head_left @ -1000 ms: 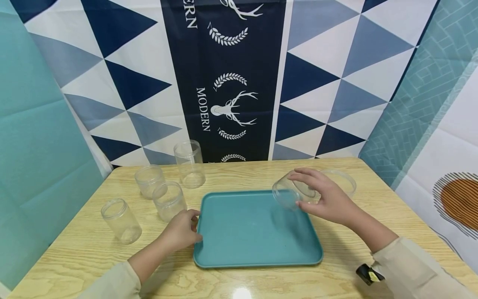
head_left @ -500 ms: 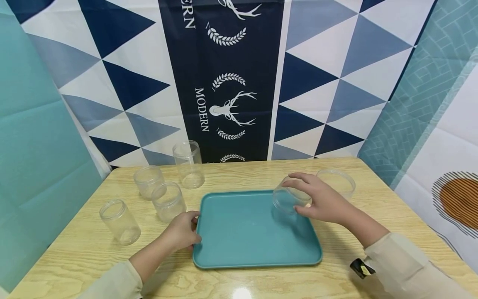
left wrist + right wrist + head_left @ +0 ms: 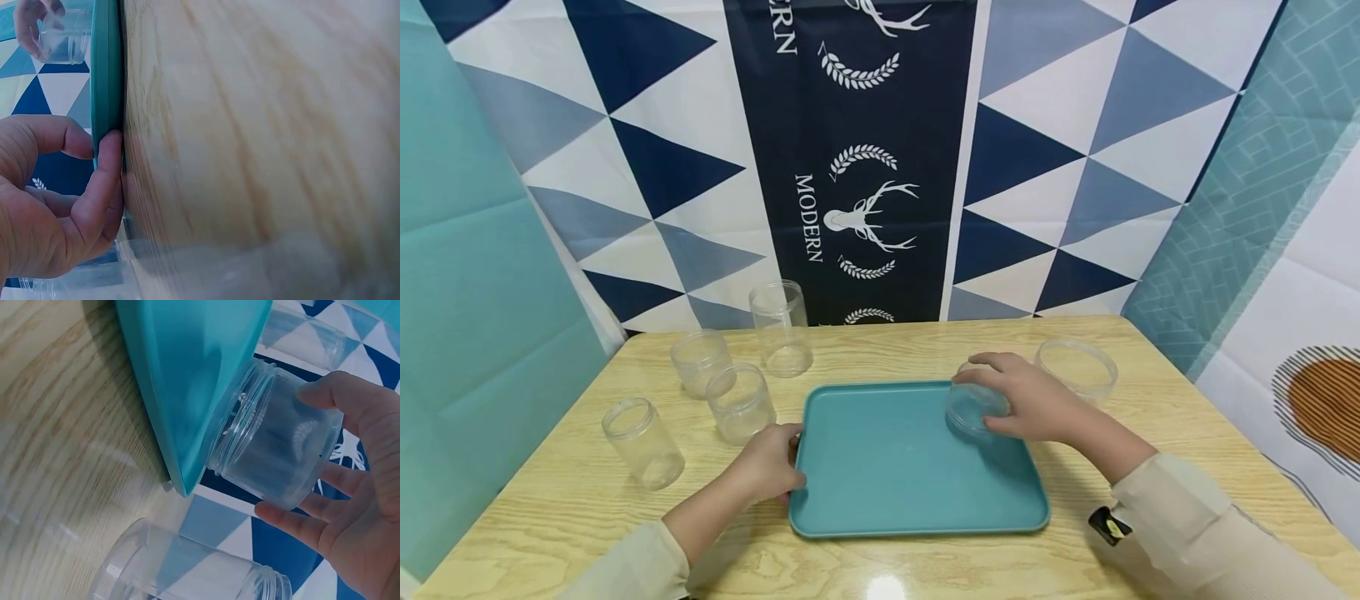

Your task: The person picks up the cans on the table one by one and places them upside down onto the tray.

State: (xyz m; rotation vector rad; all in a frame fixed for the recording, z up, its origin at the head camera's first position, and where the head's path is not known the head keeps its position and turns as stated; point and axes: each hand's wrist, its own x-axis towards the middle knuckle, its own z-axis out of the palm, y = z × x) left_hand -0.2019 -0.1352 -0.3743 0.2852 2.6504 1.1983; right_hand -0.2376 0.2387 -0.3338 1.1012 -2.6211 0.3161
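Observation:
My right hand (image 3: 1030, 396) holds a clear plastic jar (image 3: 275, 431) upside down over the far right corner of a teal tray (image 3: 902, 475). In the right wrist view the thumb lies on one side of the jar and fingers on the other; its threaded mouth faces the tray. Whether the rim touches the tray I cannot tell. My left hand (image 3: 766, 467) grips the tray's left edge, thumb above and fingers low on its outer side in the left wrist view. Part of the jar is hidden behind the right hand in the head view.
Several clear jars stand left of the tray: a tall one (image 3: 782, 333), a short one (image 3: 700, 367), another by the left hand (image 3: 739, 408) and one nearer the front (image 3: 643, 446). A wide clear jar (image 3: 1078, 371) stands behind the right hand. A patterned cloth (image 3: 857, 167) hangs behind.
My right hand has brought the jar lower and slightly left, turning it from tilted to mouth-down over the tray corner. The left hand stays on the tray's edge.

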